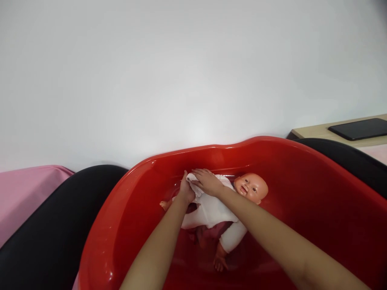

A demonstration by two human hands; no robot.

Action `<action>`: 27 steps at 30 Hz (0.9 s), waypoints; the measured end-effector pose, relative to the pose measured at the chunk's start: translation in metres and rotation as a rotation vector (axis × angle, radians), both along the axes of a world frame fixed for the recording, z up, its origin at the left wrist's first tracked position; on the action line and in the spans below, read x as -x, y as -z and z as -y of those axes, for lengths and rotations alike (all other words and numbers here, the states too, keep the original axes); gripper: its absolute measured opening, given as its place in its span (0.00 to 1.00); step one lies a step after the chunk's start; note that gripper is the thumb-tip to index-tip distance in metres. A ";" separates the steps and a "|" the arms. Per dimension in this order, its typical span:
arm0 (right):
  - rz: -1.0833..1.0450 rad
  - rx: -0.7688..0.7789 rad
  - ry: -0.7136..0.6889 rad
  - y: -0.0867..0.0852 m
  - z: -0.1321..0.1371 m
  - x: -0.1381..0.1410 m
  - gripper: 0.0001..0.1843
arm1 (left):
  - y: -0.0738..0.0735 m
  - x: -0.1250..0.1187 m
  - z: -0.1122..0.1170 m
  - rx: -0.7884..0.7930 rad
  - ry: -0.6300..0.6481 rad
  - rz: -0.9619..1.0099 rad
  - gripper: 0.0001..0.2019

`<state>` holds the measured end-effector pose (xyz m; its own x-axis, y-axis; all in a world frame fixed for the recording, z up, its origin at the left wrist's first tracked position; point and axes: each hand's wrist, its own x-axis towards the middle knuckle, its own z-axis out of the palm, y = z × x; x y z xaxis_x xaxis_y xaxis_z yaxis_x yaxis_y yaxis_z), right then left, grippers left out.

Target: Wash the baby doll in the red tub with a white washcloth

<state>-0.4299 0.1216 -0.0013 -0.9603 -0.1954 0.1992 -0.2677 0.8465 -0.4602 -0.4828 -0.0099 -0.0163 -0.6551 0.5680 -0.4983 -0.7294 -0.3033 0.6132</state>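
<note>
A baby doll point(250, 187) in a white garment point(213, 211) lies on its back inside a glossy red tub point(127, 225), head to the right. My left hand point(185, 192) is closed on a bunched fold of the white garment near the doll's far side. My right hand point(207, 181) lies over the doll's chest, its fingers curled onto the same white fold. Both forearms reach in from the bottom of the view. One doll arm point(225, 251) hangs toward me and a doll foot point(165, 205) shows at the left.
A black padded surface point(51, 225) runs under and beside the tub on both sides. A pink sheet point(24, 193) lies at the far left. At the right, a wooden shelf point(314, 131) bears a dark flat tablet point(359, 128). A plain white wall stands behind.
</note>
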 end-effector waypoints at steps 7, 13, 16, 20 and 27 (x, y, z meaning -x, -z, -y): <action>0.020 -0.104 0.070 0.006 0.003 0.012 0.35 | 0.000 -0.001 0.001 -0.104 -0.136 0.048 0.31; -0.025 -0.238 0.061 0.011 0.005 0.015 0.22 | -0.008 -0.002 -0.002 -0.092 -0.066 0.046 0.33; -0.055 -0.256 0.062 0.016 0.010 0.013 0.24 | -0.009 -0.001 -0.002 -0.103 -0.036 0.046 0.34; -0.030 -0.051 0.080 0.010 0.014 0.009 0.21 | -0.005 0.000 0.001 -0.112 -0.051 0.042 0.32; 0.022 0.160 0.390 -0.012 0.001 0.006 0.25 | -0.002 0.000 0.004 -0.116 -0.116 0.075 0.31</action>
